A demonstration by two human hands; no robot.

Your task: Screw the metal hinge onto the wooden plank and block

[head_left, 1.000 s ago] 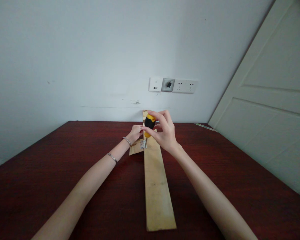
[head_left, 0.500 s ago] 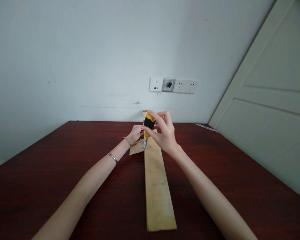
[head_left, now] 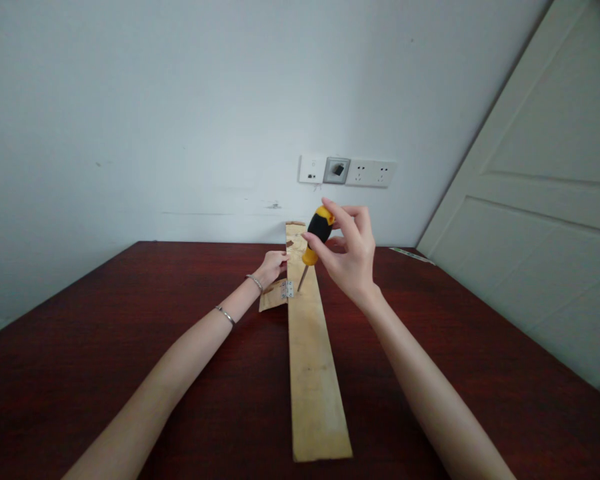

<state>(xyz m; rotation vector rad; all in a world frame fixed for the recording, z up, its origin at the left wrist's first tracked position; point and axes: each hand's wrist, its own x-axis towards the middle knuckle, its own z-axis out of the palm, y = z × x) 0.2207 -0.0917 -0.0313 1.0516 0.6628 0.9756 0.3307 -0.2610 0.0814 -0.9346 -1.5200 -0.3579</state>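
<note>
A long wooden board (head_left: 314, 373) lies lengthwise on the dark red table. At its left edge a metal hinge (head_left: 287, 289) joins it to a short wooden piece (head_left: 273, 297). My left hand (head_left: 272, 268) is closed on the long board's left edge, just beyond the hinge; its fingertips are partly hidden. In my right hand (head_left: 353, 250) is a yellow and black screwdriver (head_left: 320, 227), gripped by the handle between thumb and fingers. The screwdriver leans, its tip pointing down just right of the hinge, over the board. Whether the tip touches the wood I cannot tell.
The table (head_left: 220, 400) meets a white wall (head_left: 180, 133) at its back edge. Wall sockets (head_left: 370, 173) sit above the board's far end. A thin flat strip (head_left: 413, 255) lies near the back right corner. A pale panelled door (head_left: 540, 200) stands on the right.
My right hand has moved right and slightly up with the screwdriver, whose tip has left the hinge. The hinge and the board's far end are now uncovered. My left hand stays in place.
</note>
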